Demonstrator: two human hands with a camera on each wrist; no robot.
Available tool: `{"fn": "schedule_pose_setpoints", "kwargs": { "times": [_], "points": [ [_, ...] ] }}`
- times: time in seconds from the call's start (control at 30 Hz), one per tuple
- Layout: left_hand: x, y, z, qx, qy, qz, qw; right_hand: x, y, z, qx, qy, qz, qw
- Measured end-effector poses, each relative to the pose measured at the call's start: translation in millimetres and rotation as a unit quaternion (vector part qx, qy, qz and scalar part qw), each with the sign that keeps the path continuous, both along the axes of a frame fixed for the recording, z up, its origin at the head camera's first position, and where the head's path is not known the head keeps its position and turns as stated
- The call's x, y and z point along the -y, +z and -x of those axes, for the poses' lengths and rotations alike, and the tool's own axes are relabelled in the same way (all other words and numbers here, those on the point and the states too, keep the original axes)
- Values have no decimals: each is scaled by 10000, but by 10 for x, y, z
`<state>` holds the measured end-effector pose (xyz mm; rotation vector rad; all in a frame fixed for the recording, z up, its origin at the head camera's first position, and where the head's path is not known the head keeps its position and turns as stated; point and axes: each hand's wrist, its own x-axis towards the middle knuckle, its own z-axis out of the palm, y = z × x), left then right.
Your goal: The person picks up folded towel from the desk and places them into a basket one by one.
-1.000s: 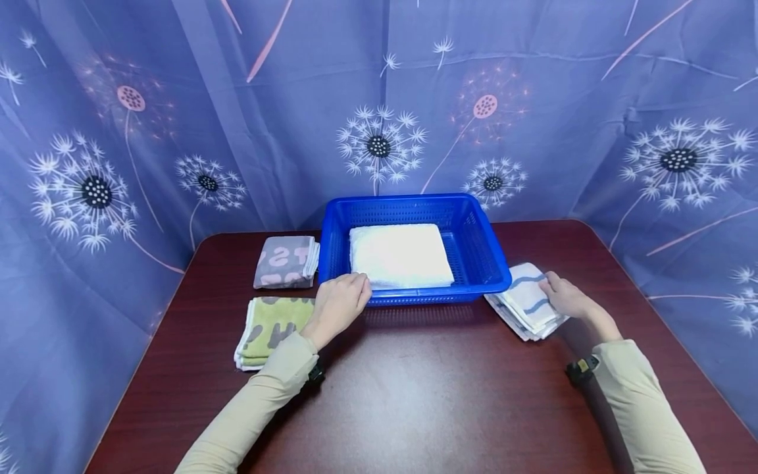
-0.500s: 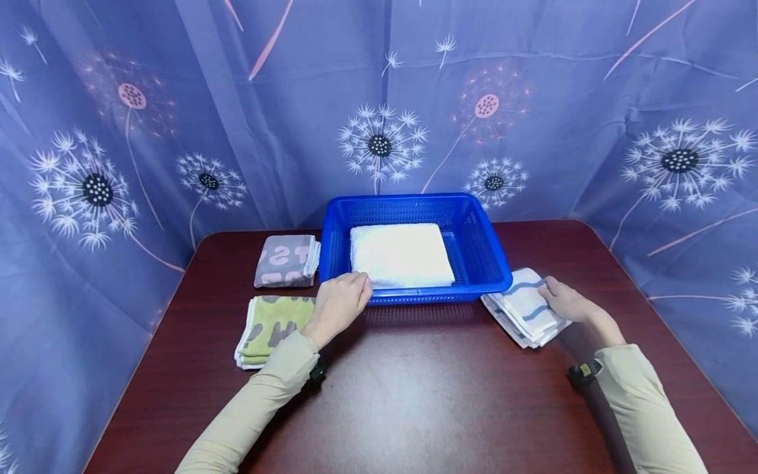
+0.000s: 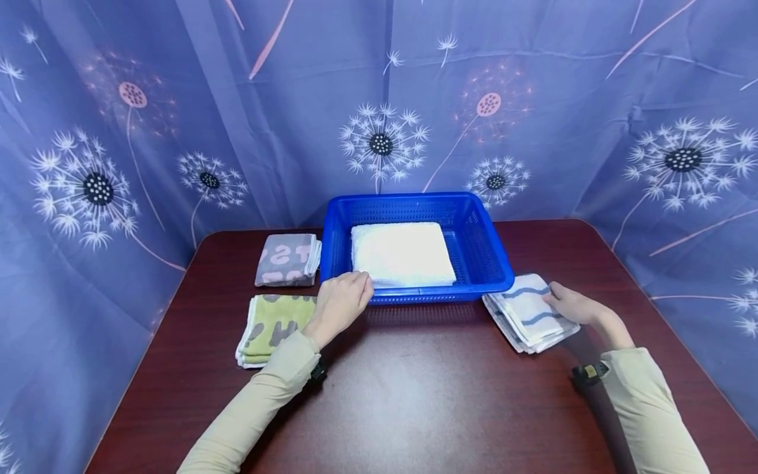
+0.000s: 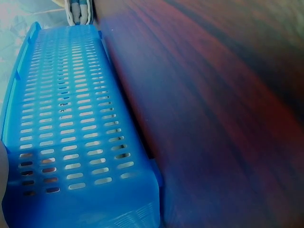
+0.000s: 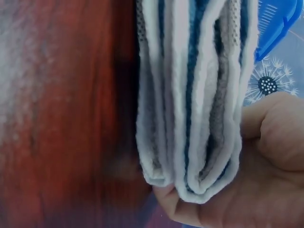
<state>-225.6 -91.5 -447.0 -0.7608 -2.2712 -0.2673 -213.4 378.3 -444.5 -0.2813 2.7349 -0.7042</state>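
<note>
My left hand grips the front left rim of a blue plastic basket, with only an edge of it showing in the left wrist view. A folded white towel lies inside the basket. At the basket's right front corner, my right hand holds a folded white towel with wavy blue stripes by its right edge. In the right wrist view the thumb is on one face of the striped towel and fingers reach beneath its layers.
To the left of the basket lie a folded grey towel with pink letters and a folded green towel with grey shapes. A dark red wooden table bears everything. Behind it hangs a blue dandelion-print curtain.
The striped towel has shifted slightly toward the front and right together with my right hand. My left hand stays on the basket rim, and the basket looks still.
</note>
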Motion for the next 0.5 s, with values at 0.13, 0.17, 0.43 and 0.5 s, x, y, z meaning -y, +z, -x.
{"fn": "schedule_pose_setpoints", "kwargs": {
  "times": [0.13,0.17,0.43,0.5],
  "points": [
    [-7,4,7,-79,0,-3,10000,-6,25,-36,204,8,96,9997],
    [-7,4,6,-80,14,0,10000,-8,34,-43,304,-25,136,9994],
    [-4,2,3,-73,9,-5,10000,-20,44,-73,461,126,344,9983],
    [-3,0,4,-85,10,-4,10000,-26,36,-83,578,110,389,9975]
  ]
}}
